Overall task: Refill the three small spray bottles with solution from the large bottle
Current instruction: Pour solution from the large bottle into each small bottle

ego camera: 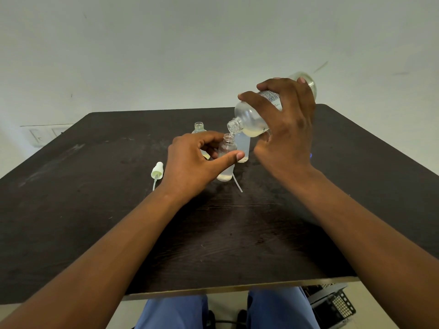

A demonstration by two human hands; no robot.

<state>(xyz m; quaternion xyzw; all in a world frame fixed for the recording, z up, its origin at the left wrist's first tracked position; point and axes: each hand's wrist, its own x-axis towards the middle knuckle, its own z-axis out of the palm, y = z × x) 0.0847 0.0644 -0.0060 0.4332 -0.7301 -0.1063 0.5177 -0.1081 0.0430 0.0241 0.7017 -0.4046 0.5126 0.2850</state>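
My right hand (287, 129) grips the large clear bottle (251, 119), tilted neck-down to the left, a little pale liquid pooled near its shoulder. Its mouth sits right over the open neck of a small clear bottle (226, 160), which stands on the dark table (95, 210) with some pale liquid at its bottom. My left hand (197, 162) holds that small bottle between thumb and fingers. A second small bottle (243, 148) stands just behind it. The third small bottle (199, 128), uncapped, is partly hidden behind my left fingers.
A white spray cap with its dip tube (156, 173) lies on the table left of my left hand. Another thin dip tube (237, 184) lies by the held bottle's base. A black wire basket (332, 305) sits on the floor at the right, below the table's near edge.
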